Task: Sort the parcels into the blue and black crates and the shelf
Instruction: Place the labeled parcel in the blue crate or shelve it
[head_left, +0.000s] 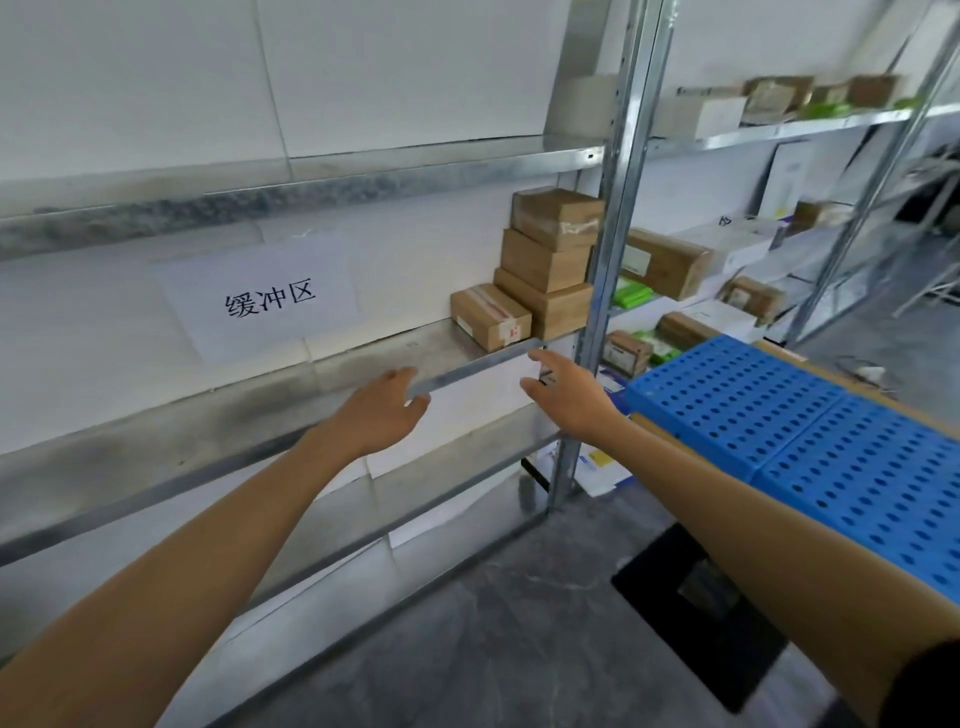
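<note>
Dull, smudged metal for the shelf (358, 358); matt brown cardboard, glossy tape, for the parcels (545, 260); perforated blue plastic for the right crate (779, 415).

We see bright, even, diffuse light; shadows are soft, with faint shade under the shelf (358, 361) below our left hand (382, 413) and right hand (569, 397). The wall (156, 78) above the left hand looks washed out. Boxes (545, 260) just above the right hand look fairly sharp, while parcels (779, 96) far up and right of it smear into blur. Wide-angle distortion bends the upright (618, 208) and stretches our forearms (182, 571).
</note>
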